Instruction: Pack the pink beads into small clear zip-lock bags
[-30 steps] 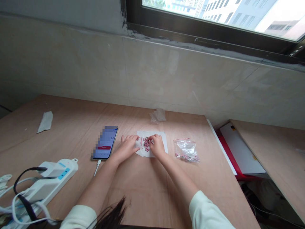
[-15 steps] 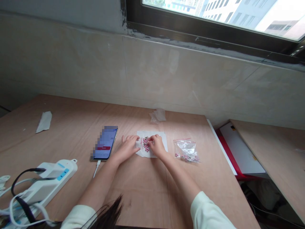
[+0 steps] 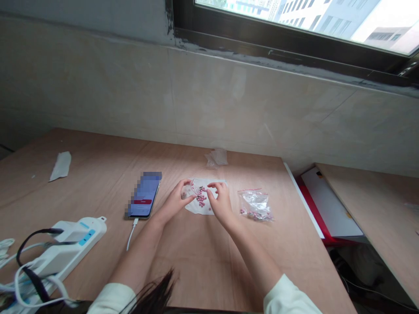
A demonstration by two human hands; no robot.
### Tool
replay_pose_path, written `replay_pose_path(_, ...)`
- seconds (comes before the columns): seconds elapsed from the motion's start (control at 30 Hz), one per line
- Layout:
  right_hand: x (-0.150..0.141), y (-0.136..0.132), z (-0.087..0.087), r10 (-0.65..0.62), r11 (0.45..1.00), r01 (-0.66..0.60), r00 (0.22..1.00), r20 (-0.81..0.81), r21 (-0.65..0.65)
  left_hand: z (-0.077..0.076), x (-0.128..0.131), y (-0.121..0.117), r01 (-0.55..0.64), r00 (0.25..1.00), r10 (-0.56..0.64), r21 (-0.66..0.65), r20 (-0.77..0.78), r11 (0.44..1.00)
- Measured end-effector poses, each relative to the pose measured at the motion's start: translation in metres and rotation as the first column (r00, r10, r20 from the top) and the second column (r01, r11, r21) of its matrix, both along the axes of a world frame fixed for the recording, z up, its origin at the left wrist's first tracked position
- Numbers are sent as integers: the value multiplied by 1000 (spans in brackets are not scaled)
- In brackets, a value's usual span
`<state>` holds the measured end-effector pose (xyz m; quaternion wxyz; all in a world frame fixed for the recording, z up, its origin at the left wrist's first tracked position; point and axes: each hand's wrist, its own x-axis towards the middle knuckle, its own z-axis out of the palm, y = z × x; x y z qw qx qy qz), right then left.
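Observation:
My left hand (image 3: 175,199) and my right hand (image 3: 221,201) hover close together over a crumpled white paper (image 3: 193,207) on a wooden table (image 3: 196,257). A loose heap of small pink beads (image 3: 201,198) lies on the paper between them. A thin reddish thread loop (image 3: 196,188) rises from my left fingertips, which pinch it. My right thumb and forefinger come together just above the beads, but anything between them is too small to tell. To the right of the paper lies a resealable plastic bag (image 3: 255,204) with more pink beads inside.
A smartphone (image 3: 144,196) with a charging cable (image 3: 132,233) lies left of my hands. A white power strip (image 3: 78,237) and tangled cords fill the near left. A white paper strip (image 3: 60,165) and crumpled transparent plastic (image 3: 216,158) lie farther back. A tiled wall borders the table's far side.
Both hands have risen from the paper, with the fingers lifting the thin thread loop above the beads. The paper has shifted slightly.

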<state>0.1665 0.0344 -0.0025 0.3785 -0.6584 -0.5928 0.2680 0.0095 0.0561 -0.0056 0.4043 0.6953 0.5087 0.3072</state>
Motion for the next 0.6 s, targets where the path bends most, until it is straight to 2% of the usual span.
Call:
replay_pose_path(0.07, 5, -6, -8, -5, 997, 15, 991, 131, -79, 1, -3, -1, 21, 999, -22, 15, 37, 1000)
replay_pose_path(0.13, 8, -13, -19, 49, 986, -10, 973, 225, -169, 3, -5, -2, 48, 998, -50, 33, 48, 998)
replay_pose_path(0.23, 10, -21, -33, 120, 979, -68, 955, 273, -191, 5, -6, -3, 82, 996, -84, 44, 42, 996)
replay_pose_path(0.43, 17, -25, -41, 111, 989, -84, 967, 231, -123, 7, -4, -6, 86, 995, -84, 38, -50, 996)
replay_pose_path(0.6, 19, -15, -25, -19, 999, 20, 1000, 11, -41, 8, 2, -8, 98, 988, -91, 51, -128, 994)
